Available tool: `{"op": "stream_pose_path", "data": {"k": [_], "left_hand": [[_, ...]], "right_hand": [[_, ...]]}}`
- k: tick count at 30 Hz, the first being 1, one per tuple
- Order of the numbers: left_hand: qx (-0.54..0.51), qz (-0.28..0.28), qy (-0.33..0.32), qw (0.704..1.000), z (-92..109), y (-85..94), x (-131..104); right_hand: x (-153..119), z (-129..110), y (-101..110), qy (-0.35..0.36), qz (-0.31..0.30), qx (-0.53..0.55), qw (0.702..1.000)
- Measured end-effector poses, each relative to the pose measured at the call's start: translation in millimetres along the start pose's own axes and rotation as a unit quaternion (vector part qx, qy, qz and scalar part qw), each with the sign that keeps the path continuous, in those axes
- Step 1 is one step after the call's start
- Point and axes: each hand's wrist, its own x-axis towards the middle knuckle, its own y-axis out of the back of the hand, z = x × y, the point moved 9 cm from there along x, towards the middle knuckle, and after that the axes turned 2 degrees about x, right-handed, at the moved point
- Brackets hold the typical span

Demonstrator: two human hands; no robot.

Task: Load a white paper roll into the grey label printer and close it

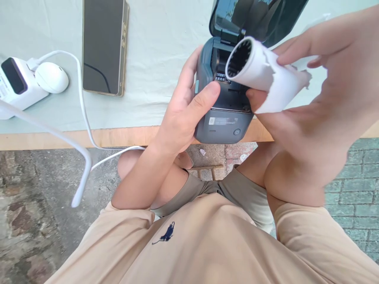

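Hands point(184, 109) point(337, 79): printer point(226, 103) in left, roll point(274, 81) in right

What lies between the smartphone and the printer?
In the head view, a bare stretch of pale cloth lies beside the smartphone; then comes the left hand, holding the near side of the printer.

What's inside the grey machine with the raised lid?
A dark bay with a printed label shows inside the grey machine. The white roll, held by the right hand, covers part of it, and the left hand overlaps its edge; whatever lies behind them is hidden.
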Motion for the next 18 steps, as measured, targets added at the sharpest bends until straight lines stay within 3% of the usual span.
{"op": "stream_pose_path", "data": {"k": [2,4,11,15,18], "left_hand": [[-0.022,-0.051,-0.038,0.998,3.2,-8.9,-6.8],[-0.049,-0.098,-0.063,0.992,5.7,-16.2,-11.7],[-0.142,-0.081,-0.03,0.986,1.4,-15.4,-9.6],[-0.09,-0.165,-0.104,0.977,8.8,-24.0,-12.2],[-0.042,-0.227,-0.114,0.966,3.7,-29.1,-12.6]], "right_hand": [[-2.3,-15.9,-7.2,0.08,-0.019,-0.109,0.991],[-3.9,-20.3,-13.2,0.113,-0.032,-0.169,0.979],[-1.3,-15.0,-8.3,0.147,-0.014,-0.116,0.982],[-6.7,-22.3,-1.1,0.142,0.029,-0.12,0.982],[-13.8,-35.1,-6.9,0.166,-0.015,-0.099,0.981]]}}
